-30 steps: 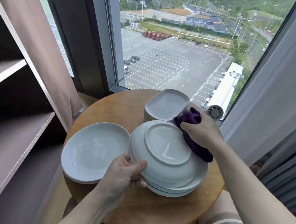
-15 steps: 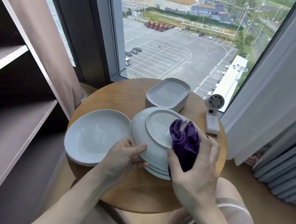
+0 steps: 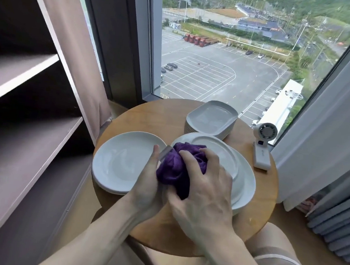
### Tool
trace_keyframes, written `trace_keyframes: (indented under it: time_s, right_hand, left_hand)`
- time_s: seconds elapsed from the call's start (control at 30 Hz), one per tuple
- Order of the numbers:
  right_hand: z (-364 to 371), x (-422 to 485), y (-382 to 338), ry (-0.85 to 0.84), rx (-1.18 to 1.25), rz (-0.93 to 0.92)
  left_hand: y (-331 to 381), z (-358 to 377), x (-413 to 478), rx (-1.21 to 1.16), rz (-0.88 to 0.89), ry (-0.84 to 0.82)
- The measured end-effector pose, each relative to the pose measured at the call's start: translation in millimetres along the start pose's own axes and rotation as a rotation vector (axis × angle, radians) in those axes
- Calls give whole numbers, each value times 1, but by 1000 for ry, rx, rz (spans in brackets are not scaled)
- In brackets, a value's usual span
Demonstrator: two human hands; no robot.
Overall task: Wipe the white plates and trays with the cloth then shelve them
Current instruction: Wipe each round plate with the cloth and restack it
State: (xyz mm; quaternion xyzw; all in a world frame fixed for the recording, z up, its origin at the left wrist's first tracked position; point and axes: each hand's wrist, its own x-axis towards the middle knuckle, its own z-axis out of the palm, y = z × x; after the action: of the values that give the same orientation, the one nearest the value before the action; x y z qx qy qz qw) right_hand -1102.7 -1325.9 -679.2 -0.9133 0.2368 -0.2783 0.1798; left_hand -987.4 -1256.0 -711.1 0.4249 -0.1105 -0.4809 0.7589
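Observation:
An upside-down white plate (image 3: 222, 150) tops a stack of round plates (image 3: 247, 187) on the round wooden table (image 3: 150, 112). My right hand (image 3: 204, 189) grips a bunched purple cloth (image 3: 174, 167) and presses it on the near-left part of that plate. My left hand (image 3: 147, 183) holds the plate's left rim, its fingers hidden under the cloth and rim. A second stack of white plates (image 3: 123, 161) lies face up to the left. A stack of rectangular white trays (image 3: 212, 119) sits behind.
Grey shelves (image 3: 22, 138) stand at the left, with a beige curtain (image 3: 74, 57) beside them. A small white handheld fan (image 3: 262, 146) lies on the table's right side. A large window is behind the table, and white and grey curtains (image 3: 333, 136) hang at the right.
My right hand has swept the cloth from the plate's far right edge across to its near-left side. My left hand has kept its hold on the rim. The camera has tilted.

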Motion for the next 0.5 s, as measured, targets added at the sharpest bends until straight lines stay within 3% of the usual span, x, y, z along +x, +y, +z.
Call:
trace_keyframes:
  time_s: [0.5]
  right_hand:
    - [18, 135, 2, -322, -102, 247]
  left_hand:
    - [-6, 3, -3, 300, -29, 56]
